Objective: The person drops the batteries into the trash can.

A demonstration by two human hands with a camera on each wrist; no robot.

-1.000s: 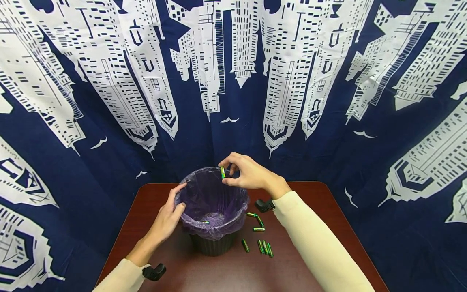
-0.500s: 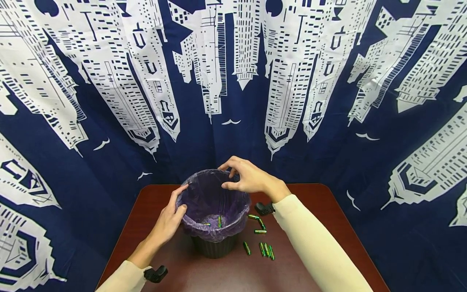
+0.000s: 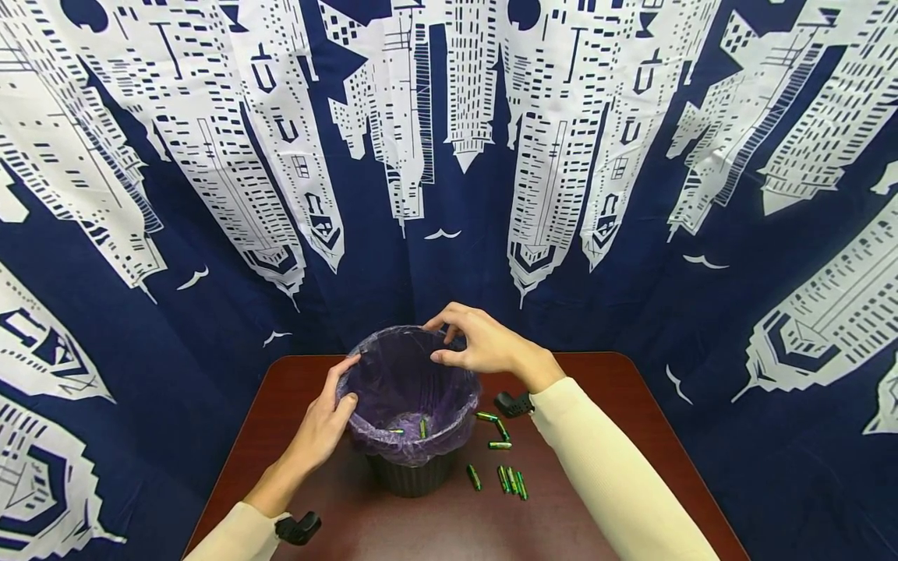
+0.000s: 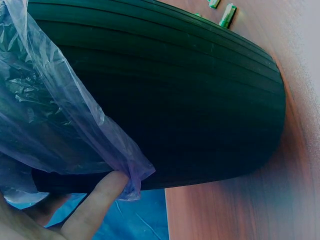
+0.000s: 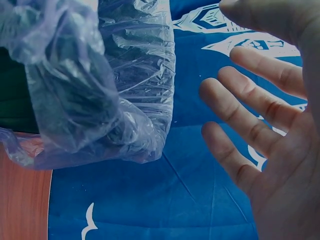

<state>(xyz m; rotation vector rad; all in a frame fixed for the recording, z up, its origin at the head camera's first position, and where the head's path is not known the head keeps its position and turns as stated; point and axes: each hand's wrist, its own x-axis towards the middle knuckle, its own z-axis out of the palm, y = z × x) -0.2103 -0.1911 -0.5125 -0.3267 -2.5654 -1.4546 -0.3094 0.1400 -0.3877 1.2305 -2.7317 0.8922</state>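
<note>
A dark ribbed trash can (image 3: 410,474) stands on the table, its rim covered by a translucent purple bin liner (image 3: 365,432). My left hand (image 3: 319,425) grips its left rim; in the left wrist view a fingertip (image 4: 112,185) presses the liner's folded edge. Over the can's back right rim, my right hand (image 3: 484,343) has its fingers spread and nothing in them. The right wrist view shows that same bare palm (image 5: 290,165) beside the liner. Down inside the can lie a green-and-gold battery (image 3: 423,428) and another battery (image 3: 397,431), partly seen.
To the right of the can, several batteries lie on the brown table (image 3: 596,467): a row of three (image 3: 512,481), a single battery (image 3: 474,477) and a loose group (image 3: 500,444) farther back. A blue curtain (image 3: 456,257) with white buildings hangs behind the table.
My right hand has let go of the battery it pinched, which now lies at the bottom of the can. The fingers have spread apart. My left hand stays on the rim.
</note>
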